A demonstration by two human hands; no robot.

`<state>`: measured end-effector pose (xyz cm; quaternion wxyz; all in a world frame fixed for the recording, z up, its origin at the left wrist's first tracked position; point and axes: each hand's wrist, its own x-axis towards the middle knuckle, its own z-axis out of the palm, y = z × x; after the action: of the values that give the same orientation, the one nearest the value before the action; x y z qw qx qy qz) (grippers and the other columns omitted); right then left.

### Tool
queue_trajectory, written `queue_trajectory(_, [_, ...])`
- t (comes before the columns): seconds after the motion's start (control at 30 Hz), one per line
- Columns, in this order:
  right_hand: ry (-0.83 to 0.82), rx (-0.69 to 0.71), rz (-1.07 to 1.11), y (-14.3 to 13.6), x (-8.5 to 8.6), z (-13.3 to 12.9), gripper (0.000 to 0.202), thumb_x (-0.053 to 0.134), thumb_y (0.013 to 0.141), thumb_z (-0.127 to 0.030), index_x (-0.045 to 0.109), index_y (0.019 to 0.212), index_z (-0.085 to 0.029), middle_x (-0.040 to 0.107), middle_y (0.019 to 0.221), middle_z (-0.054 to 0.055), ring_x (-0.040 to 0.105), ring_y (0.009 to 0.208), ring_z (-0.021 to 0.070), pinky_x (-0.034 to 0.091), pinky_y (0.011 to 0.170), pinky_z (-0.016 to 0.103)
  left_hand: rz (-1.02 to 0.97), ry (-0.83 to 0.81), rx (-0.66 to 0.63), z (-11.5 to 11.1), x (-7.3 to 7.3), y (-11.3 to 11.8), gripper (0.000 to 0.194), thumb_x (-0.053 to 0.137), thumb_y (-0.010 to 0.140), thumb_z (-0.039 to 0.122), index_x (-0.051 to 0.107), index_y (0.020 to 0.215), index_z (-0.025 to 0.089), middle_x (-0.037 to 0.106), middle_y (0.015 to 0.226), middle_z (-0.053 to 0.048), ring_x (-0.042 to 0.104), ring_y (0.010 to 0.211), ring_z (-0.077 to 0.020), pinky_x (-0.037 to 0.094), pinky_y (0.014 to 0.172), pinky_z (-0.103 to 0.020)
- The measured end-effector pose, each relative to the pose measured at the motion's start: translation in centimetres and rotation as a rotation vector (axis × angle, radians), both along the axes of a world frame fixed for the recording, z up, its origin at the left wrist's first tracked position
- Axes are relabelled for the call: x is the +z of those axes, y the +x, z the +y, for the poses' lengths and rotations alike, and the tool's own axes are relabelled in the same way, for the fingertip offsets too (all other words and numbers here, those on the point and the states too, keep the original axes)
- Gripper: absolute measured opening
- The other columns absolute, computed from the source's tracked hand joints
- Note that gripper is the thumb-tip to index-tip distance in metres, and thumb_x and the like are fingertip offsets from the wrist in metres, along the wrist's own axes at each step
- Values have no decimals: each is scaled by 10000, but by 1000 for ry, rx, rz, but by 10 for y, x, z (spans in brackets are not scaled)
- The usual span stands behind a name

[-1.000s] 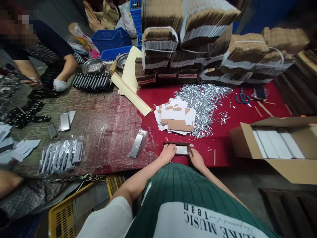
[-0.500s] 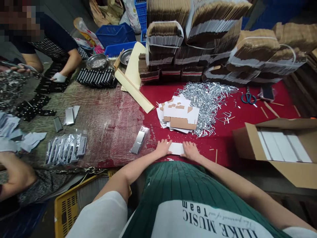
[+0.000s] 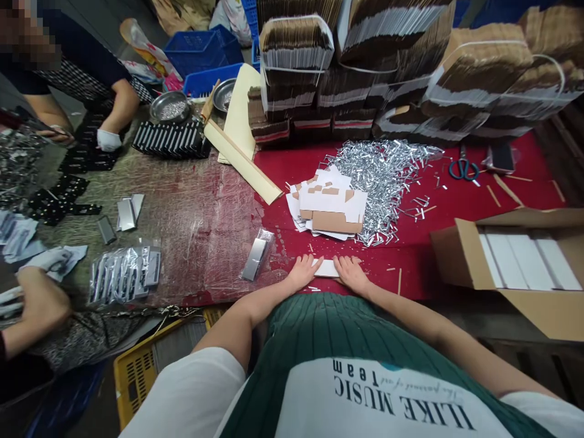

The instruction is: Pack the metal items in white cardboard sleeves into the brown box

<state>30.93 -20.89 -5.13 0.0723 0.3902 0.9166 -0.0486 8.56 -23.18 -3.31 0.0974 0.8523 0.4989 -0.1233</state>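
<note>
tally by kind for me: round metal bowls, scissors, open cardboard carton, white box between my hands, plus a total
Round metal bowls: 2
Scissors: 1
Open cardboard carton: 1
White box: 1
Total: 5

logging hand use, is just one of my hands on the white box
No, your left hand and right hand both touch the white box, one at each end.

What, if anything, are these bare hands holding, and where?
A small white rectangular cardboard box, by its two ends: left fingers at one, right fingers at the other. Gripped or just pressed, I can't tell.
</note>
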Motion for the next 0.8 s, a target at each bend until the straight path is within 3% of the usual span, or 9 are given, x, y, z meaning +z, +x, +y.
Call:
queue_trajectory(0.17, [-94, -75, 87, -33, 5, 6, 547, 591, 761, -352, 474, 1229, -95, 550, 1122, 173, 468, 999, 302, 329, 902, 463, -79, -75, 66, 4, -2, 5, 690, 537, 811, 397, 288, 1423, 195, 480, 1246, -201, 439, 1108, -331, 332, 909, -470])
queue_trajectory(0.27, [-363, -142, 208, -47, 26, 20, 544, 714, 626, -393, 570, 1074, -121, 601, 1026, 132, 522, 940, 277, 397, 812, 383, -263, -191, 159, 39, 9, -1, 606, 564, 777, 447, 455, 1316, 193, 554, 1177, -160, 504, 1053, -303, 397, 871, -412])
queue_trajectory(0.33, [-519, -256, 376, -33, 50, 29, 535, 737, 582, -466, 595, 991, -151, 623, 969, 87, 555, 879, 242, 418, 753, 331, -428, -184, 277, 79, 24, -10, 474, 490, 825, 438, 535, 1223, 185, 597, 1127, -128, 549, 1012, -258, 420, 867, -360])
queue_trajectory(0.4, [-561, -423, 611, 9, 82, 37, 534, 712, 603, -519, 589, 995, -177, 631, 967, 54, 571, 846, 209, 424, 718, 293, -515, -42, 449, 124, 40, -20, 448, 420, 863, 412, 530, 1210, 152, 601, 1134, -133, 559, 1031, -244, 420, 891, -339])
queue_trajectory(0.47, [-463, -629, 830, 77, 122, 43, 554, 658, 665, -540, 558, 1082, -189, 631, 1008, 48, 575, 850, 192, 425, 711, 276, -449, 107, 622, 167, 52, -28, 501, 455, 839, 425, 495, 1234, 119, 586, 1150, -165, 550, 1063, -275, 427, 887, -362])
queue_trajectory(0.53, [-204, -944, 909, 161, 161, 46, 583, 604, 702, -570, 531, 1126, -176, 627, 1021, 68, 572, 852, 198, 419, 706, 281, -378, 179, 727, 200, 59, -32, 577, 497, 805, 462, 457, 1259, 109, 571, 1174, -187, 545, 1080, -304, 440, 860, -383])
queue_trajectory(0.6, [79, -1282, 761, 247, 187, 51, 602, 580, 708, -596, 541, 1111, -151, 625, 1003, 100, 560, 833, 208, 394, 689, 290, -337, 175, 793, 220, 61, -32, 610, 504, 786, 508, 466, 1235, 97, 587, 1151, -201, 564, 1051, -322, 456, 815, -388])
queue_trajectory(0.7, [183, -1619, 369, 345, 189, 64, 661, 561, 703, -642, 553, 1102, -115, 619, 999, 172, 537, 836, 238, 344, 662, 316, -275, 120, 858, 235, 59, -26, 563, 479, 781, 542, 544, 1114, 92, 637, 1047, -211, 599, 968, -342, 464, 739, -388])
queue_trajectory(0.8, [139, -1673, 146, 387, 160, 83, 671, 539, 744, -623, 517, 1152, -90, 580, 1062, 218, 506, 904, 242, 308, 677, 325, -229, 98, 879, 241, 56, -20, 474, 484, 764, 532, 600, 983, 127, 664, 973, -194, 615, 906, -347, 457, 683, -377])
